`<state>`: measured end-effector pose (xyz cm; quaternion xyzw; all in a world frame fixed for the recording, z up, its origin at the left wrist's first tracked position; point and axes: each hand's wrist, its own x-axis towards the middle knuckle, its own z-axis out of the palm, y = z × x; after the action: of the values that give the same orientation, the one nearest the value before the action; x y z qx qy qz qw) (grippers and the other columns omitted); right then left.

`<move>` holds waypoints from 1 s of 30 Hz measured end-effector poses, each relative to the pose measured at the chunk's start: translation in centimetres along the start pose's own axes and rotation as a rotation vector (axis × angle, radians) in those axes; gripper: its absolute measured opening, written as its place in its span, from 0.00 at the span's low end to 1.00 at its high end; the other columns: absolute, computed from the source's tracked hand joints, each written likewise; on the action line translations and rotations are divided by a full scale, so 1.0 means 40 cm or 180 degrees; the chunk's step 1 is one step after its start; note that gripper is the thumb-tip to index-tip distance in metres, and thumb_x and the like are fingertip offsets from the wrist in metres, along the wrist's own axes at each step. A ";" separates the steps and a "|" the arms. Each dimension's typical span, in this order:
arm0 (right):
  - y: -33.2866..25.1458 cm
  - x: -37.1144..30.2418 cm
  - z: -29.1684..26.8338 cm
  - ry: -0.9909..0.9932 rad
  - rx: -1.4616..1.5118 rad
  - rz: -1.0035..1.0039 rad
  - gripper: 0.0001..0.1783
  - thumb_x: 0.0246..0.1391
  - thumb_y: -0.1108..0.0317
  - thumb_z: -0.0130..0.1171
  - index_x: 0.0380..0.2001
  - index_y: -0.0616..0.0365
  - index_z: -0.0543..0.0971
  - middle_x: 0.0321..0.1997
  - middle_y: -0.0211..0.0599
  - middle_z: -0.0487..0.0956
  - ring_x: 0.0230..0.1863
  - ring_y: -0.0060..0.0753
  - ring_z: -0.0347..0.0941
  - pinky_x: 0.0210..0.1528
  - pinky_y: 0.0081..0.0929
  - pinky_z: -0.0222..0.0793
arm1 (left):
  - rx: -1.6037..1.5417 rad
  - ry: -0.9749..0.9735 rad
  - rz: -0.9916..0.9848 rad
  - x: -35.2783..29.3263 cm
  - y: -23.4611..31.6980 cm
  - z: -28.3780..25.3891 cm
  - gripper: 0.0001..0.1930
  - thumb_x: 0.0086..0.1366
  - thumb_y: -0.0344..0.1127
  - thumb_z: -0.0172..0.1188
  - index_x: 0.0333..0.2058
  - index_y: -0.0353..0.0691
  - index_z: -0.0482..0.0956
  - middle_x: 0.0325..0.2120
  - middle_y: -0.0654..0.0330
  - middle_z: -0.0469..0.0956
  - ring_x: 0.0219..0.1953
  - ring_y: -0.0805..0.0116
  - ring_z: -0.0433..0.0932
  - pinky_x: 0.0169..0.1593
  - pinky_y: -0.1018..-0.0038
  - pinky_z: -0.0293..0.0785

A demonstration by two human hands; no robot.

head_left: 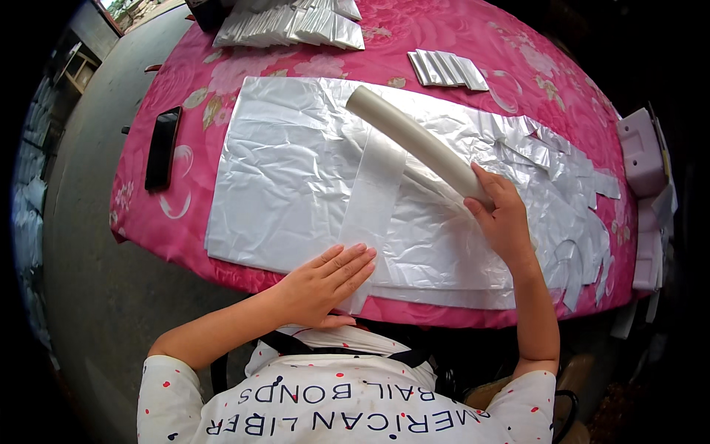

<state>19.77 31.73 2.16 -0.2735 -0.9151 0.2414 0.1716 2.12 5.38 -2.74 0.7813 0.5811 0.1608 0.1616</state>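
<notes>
A stack of thin, whitish plastic bags [274, 166] lies spread across the table, with crinkled, cut-looking strips at its right end. Over its middle runs a narrow folded plastic strip [374, 185]. My left hand [329, 280] rests flat on the strip's near end, fingers stretched out and holding nothing. In my right hand [504, 211] is the near end of a pale, smooth tube [414, 140]. The tube slants away to the upper left above the bags. My fingers and thumb grip it from the right side.
A pink flowered cloth [203, 81] covers the table. A black phone [163, 148] lies at the left. Folded plastic bundles [296, 26] are piled at the far side, with a smaller row of bundles [447, 70] to their right. Pale plastic containers [642, 152] stand at the right edge.
</notes>
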 end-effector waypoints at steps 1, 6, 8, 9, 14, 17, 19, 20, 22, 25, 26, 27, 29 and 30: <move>-0.028 -0.016 0.008 -0.0197 0.0369 -0.0083 0.28 0.45 0.69 0.63 0.53 0.52 0.72 0.42 0.37 0.75 0.41 0.40 0.71 0.43 0.33 0.69 | 0.0100 -0.0095 0.0060 0.001 0.000 0.012 0.41 0.53 0.53 0.57 0.60 0.32 0.56 0.63 0.49 0.51 0.66 0.53 0.47 0.66 0.59 0.43; -0.118 -0.059 0.075 -0.0922 -0.0040 -0.1288 0.29 0.38 0.71 0.64 0.50 0.50 0.74 0.44 0.33 0.75 0.44 0.39 0.69 0.49 0.36 0.64 | 0.0947 -0.0111 -0.0041 0.009 0.053 0.063 0.32 0.56 0.44 0.53 0.59 0.39 0.59 0.62 0.53 0.54 0.66 0.56 0.50 0.66 0.56 0.42; -0.124 -0.041 0.090 -0.0902 -0.0107 -0.1300 0.30 0.38 0.72 0.64 0.50 0.50 0.73 0.44 0.33 0.75 0.45 0.39 0.69 0.50 0.36 0.63 | 0.1197 0.0276 -0.0066 0.007 0.063 0.100 0.28 0.57 0.40 0.51 0.58 0.44 0.63 0.61 0.55 0.58 0.65 0.56 0.52 0.66 0.56 0.43; -0.123 -0.026 0.094 -0.0887 -0.0145 -0.1311 0.30 0.37 0.73 0.64 0.50 0.50 0.73 0.45 0.33 0.75 0.45 0.39 0.69 0.50 0.36 0.63 | 0.1196 0.0295 -0.0145 0.008 0.072 0.110 0.25 0.60 0.37 0.46 0.58 0.48 0.63 0.62 0.56 0.57 0.65 0.56 0.51 0.66 0.56 0.42; -0.092 0.103 0.143 -0.0376 -0.0409 -0.1309 0.31 0.39 0.73 0.63 0.52 0.49 0.72 0.45 0.32 0.75 0.46 0.37 0.69 0.51 0.34 0.62 | 0.1564 0.0290 -0.0191 0.008 0.081 0.119 0.25 0.61 0.39 0.43 0.59 0.48 0.62 0.63 0.56 0.54 0.66 0.55 0.49 0.66 0.57 0.41; -0.071 0.201 0.183 0.0025 -0.0517 -0.1277 0.26 0.43 0.70 0.61 0.51 0.48 0.74 0.44 0.32 0.76 0.47 0.36 0.69 0.53 0.35 0.60 | 0.1609 0.0265 -0.0193 0.008 0.083 0.121 0.25 0.62 0.38 0.43 0.59 0.48 0.61 0.63 0.55 0.53 0.67 0.54 0.47 0.66 0.57 0.40; -0.056 0.258 0.205 0.0223 -0.0663 -0.1258 0.26 0.44 0.69 0.60 0.51 0.48 0.74 0.44 0.31 0.76 0.48 0.36 0.69 0.54 0.35 0.60 | 0.1535 0.0245 -0.0187 0.007 0.081 0.117 0.26 0.61 0.38 0.43 0.60 0.47 0.61 0.63 0.55 0.53 0.67 0.54 0.47 0.66 0.57 0.40; -0.053 0.276 0.207 0.0288 -0.0686 -0.1227 0.25 0.44 0.69 0.60 0.51 0.48 0.74 0.44 0.31 0.76 0.48 0.36 0.69 0.54 0.35 0.60 | 0.1466 0.0236 -0.0165 0.008 0.080 0.112 0.26 0.61 0.37 0.43 0.60 0.46 0.61 0.63 0.55 0.53 0.67 0.55 0.47 0.66 0.57 0.41; -0.058 0.300 0.211 0.0393 -0.0711 -0.1185 0.25 0.45 0.69 0.59 0.51 0.48 0.74 0.44 0.30 0.76 0.48 0.36 0.69 0.54 0.35 0.59 | 0.1228 0.0161 -0.0075 0.007 0.078 0.097 0.25 0.61 0.37 0.43 0.59 0.44 0.61 0.63 0.55 0.55 0.66 0.56 0.50 0.65 0.58 0.43; -0.070 0.278 0.206 0.0353 -0.0658 -0.1180 0.27 0.43 0.74 0.59 0.51 0.50 0.73 0.52 0.36 0.72 0.55 0.41 0.64 0.59 0.36 0.58 | 0.0815 0.0076 0.0204 -0.006 0.060 0.067 0.24 0.60 0.35 0.45 0.57 0.41 0.64 0.61 0.54 0.58 0.64 0.59 0.55 0.64 0.61 0.49; -0.075 0.258 0.205 0.0447 -0.0663 -0.1257 0.28 0.42 0.76 0.59 0.51 0.51 0.73 0.54 0.38 0.70 0.57 0.42 0.63 0.60 0.37 0.58 | 0.0743 0.0114 0.0303 -0.012 0.052 0.061 0.24 0.60 0.35 0.46 0.56 0.40 0.65 0.60 0.54 0.60 0.63 0.60 0.57 0.64 0.62 0.51; -0.086 0.234 0.200 0.0283 -0.0486 -0.1391 0.29 0.41 0.78 0.58 0.51 0.52 0.72 0.55 0.39 0.69 0.58 0.44 0.61 0.60 0.37 0.58 | 0.0671 0.0155 0.0390 -0.019 0.043 0.056 0.23 0.60 0.35 0.46 0.55 0.39 0.66 0.59 0.54 0.61 0.62 0.61 0.59 0.63 0.63 0.53; -0.111 0.161 0.184 -0.0054 -0.0128 -0.1624 0.30 0.40 0.82 0.55 0.52 0.55 0.71 0.57 0.40 0.67 0.60 0.46 0.59 0.61 0.37 0.58 | 0.0701 0.0152 0.0536 -0.031 0.022 0.039 0.22 0.59 0.35 0.48 0.53 0.37 0.68 0.58 0.54 0.63 0.61 0.61 0.61 0.62 0.65 0.56; -0.117 0.115 0.183 -0.0492 0.0214 -0.1537 0.31 0.38 0.84 0.51 0.52 0.58 0.71 0.57 0.40 0.68 0.61 0.46 0.59 0.60 0.37 0.59 | 0.0713 0.0148 0.0630 -0.034 0.014 0.031 0.21 0.59 0.35 0.48 0.51 0.36 0.69 0.57 0.54 0.64 0.61 0.61 0.61 0.62 0.65 0.58</move>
<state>10.91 28.44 -0.55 -0.0220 -0.9558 0.2439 0.1627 2.77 3.84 -3.68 0.8439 0.5192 0.1281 0.0433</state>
